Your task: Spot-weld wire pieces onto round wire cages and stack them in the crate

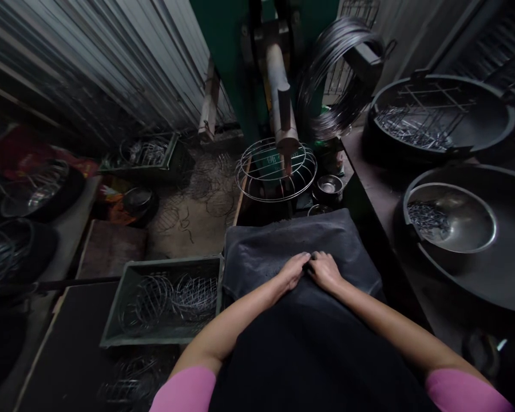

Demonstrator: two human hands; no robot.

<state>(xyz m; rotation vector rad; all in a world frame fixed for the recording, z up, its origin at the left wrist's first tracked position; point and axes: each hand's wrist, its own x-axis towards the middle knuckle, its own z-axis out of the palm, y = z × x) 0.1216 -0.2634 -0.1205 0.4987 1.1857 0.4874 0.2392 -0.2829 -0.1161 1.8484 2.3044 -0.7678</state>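
My left hand (292, 271) and my right hand (325, 271) meet over a dark apron-like cover (257, 246) spread across my lap. The fingers of both hands are drawn together at the tips. Something small and dark shows between them, too unclear to name. Just beyond, a round wire rack (246, 189) of rings and cross wires sits at the lower end of a machine's metal arm (278, 86), out of reach of both hands as they are now.
A green crate (129, 320) of wire pieces stands at my left. On the right are a large pan (506, 229) holding a metal bowl (476, 223) of short pins, and another pan (493, 120) with wire grids. A wire coil (317, 74) hangs beside the machine.
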